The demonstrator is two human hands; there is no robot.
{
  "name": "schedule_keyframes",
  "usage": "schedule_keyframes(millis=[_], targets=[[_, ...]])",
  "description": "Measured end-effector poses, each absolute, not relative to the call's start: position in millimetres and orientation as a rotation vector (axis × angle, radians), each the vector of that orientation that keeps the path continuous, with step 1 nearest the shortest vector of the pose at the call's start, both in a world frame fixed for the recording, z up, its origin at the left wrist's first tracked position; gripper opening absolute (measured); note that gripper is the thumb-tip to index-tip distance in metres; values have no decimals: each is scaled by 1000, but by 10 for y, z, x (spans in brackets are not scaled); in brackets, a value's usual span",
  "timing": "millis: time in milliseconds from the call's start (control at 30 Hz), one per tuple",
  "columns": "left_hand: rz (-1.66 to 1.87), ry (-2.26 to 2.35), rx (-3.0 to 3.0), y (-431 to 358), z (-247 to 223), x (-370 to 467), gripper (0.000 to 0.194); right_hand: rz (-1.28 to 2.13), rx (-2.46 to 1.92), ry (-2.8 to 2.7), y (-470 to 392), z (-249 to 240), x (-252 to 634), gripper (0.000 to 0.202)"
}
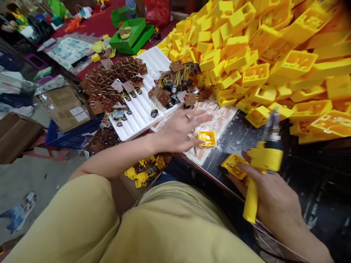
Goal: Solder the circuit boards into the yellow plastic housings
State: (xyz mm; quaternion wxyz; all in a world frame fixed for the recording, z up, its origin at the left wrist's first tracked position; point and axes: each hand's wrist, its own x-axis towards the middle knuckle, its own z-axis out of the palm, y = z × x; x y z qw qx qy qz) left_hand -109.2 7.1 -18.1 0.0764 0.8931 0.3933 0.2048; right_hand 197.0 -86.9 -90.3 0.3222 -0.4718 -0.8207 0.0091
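Observation:
My left hand (182,129) reaches over the table with its fingers spread, its thumb beside a small open yellow case (207,138) that lies on a stained sheet. Nothing shows in its grasp. On the right, my right hand (271,193) is closed round a yellow glue gun (264,159), whose nozzle points up and away. Between the thumb and fingers of that same hand is a second yellow case (234,166), its open side facing up. The gun's cable runs down past my wrist.
Yellow cases (255,75) are heaped at the back right. A white foam tray (153,62) bears brown circuit boards (109,84) and wired round speakers. Green trays (131,36) stand behind. Below the table edge is a box with yellow pieces (145,171). Cartons (67,106) stand left.

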Motion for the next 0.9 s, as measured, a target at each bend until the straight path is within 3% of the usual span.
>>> schedule_keyframes(millis=[67,133,267,367,500,633,767,900], targets=[[596,1541,2625,247,13,-1427,30,-4,-1204,-2227,-853,-947,1966,29],[477,1761,2529,426,173,-1702,25,-18,-1205,-2251,-852,-956,1985,36],[415,1709,2594,524,448,-1851,13,-49,-1220,-2256,-868,-853,2004,40],[672,1696,2462,390,644,-1659,20,-148,-1226,-2188,-866,-731,1981,41],[898,1349,2111,307,649,-1208,32,-43,-1143,-2028,-878,-569,1921,43],[659,1069,1561,283,316,-580,18,15,-1098,-1931,-903,-399,1843,51],[294,797,982,69,-2,-68,8,103,-1044,-1933,-942,-260,1771,45],[178,728,826,-94,-133,-18,28,143,-1047,-1830,-1025,-218,1764,42]])
